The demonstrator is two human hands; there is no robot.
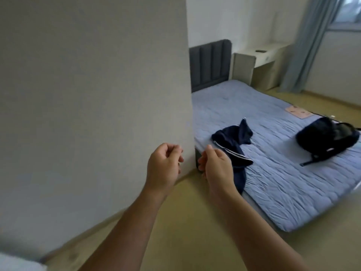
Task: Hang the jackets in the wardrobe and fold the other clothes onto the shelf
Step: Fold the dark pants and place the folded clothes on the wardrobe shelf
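Note:
A navy garment with white stripes (234, 141) lies crumpled at the near left corner of the bed (283, 182), one end hanging over the edge. A black bundle with a strap (326, 139) sits further right on the bed. My left hand (164, 165) hovers in front of the white wall panel, fingers loosely curled, holding nothing. My right hand (214, 165) hovers just left of the navy garment, fingers loosely curled and empty, apart from the cloth. No wardrobe interior or shelf shows.
A tall white panel (93, 104) fills the left half of the view. Behind the bed are a dark grey headboard (210, 63), a pale desk (259, 57) and a blue curtain (308, 45). A small pink cloth (298, 112) lies at the bed's far edge. Wooden floor (195, 222) lies below.

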